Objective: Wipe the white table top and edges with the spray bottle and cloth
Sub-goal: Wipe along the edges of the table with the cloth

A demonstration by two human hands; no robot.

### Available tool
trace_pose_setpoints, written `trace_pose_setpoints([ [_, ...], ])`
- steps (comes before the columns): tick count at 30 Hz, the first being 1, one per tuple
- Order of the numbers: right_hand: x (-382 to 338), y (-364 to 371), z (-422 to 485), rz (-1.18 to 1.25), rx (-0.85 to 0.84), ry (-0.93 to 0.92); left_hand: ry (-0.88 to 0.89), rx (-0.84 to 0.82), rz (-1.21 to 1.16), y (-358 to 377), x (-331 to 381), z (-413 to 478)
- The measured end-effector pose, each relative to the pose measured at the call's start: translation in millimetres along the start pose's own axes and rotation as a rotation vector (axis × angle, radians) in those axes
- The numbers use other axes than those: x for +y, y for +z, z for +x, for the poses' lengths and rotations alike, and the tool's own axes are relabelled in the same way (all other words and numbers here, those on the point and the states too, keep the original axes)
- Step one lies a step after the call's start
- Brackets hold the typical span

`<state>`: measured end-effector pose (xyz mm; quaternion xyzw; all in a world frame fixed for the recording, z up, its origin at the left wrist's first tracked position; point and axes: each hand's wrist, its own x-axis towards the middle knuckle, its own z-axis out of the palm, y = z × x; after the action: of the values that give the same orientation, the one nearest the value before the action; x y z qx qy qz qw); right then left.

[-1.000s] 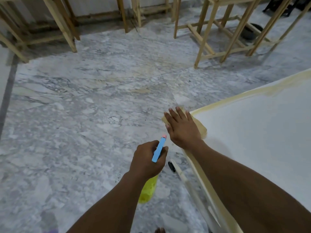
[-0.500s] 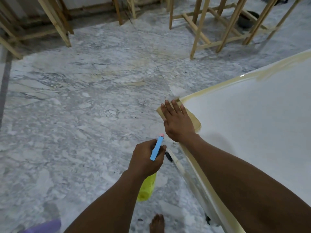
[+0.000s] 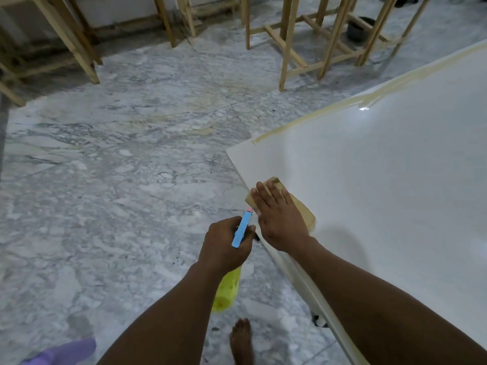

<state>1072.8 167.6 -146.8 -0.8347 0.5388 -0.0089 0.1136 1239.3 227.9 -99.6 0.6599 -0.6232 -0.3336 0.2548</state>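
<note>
The white table top (image 3: 382, 180) fills the right side, with its corner pointing left. A tan cloth (image 3: 300, 206) lies on the table beside the near left edge, and my right hand (image 3: 279, 219) presses flat on it with fingers spread. My left hand (image 3: 224, 248) hovers over the floor just left of that edge, gripping a spray bottle (image 3: 226, 291) with a yellow-green body and a blue trigger head (image 3: 241, 231). A yellowish strip (image 3: 329, 114) runs along the table's far edge.
Grey marble floor (image 3: 105, 193) spreads to the left. Wooden frames (image 3: 316, 48) and wooden legs (image 3: 79, 48) stand at the back. A dark pot (image 3: 359, 29) sits under one frame. My bare foot (image 3: 241, 341) and a purple object (image 3: 60, 354) are at the bottom.
My right hand has slid the cloth from the table corner back along the near left edge toward me. The corner now shows bare white. The left hand keeps the bottle beside the edge.
</note>
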Motion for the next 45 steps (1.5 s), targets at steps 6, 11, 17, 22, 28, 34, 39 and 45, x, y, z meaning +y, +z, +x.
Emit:
trace_pose_setpoints([
  [6, 6, 4, -75, -0.002, -0.026, 0.011, -0.004, -0.075, 0.007, 19, 21, -39],
  [11, 11, 14, -142, 0.003, -0.019, 0.027, 0.036, -0.151, 0.030, 44, 35, -81],
  [17, 10, 19, -222, -0.015, -0.039, 0.074, 0.036, -0.201, 0.047, 70, 43, -133],
  [22, 10, 32, -305, -0.049, -0.002, 0.112, 0.049, -0.268, 0.032, 89, 55, -177],
  [28, 8, 44, -382, -0.071, 0.062, 0.126, 0.048, -0.306, 0.020, 104, 73, -208],
  [34, 9, 47, -449, -0.144, 0.097, 0.135, 0.126, -0.343, 0.070, 112, 88, -230],
  [39, 6, 47, -493, -0.164, 0.070, 0.122, 0.138, -0.362, 0.080, 109, 93, -238],
  [45, 5, 30, -506, -0.183, 0.077, 0.078, 0.117, -0.352, 0.056, 94, 93, -242],
])
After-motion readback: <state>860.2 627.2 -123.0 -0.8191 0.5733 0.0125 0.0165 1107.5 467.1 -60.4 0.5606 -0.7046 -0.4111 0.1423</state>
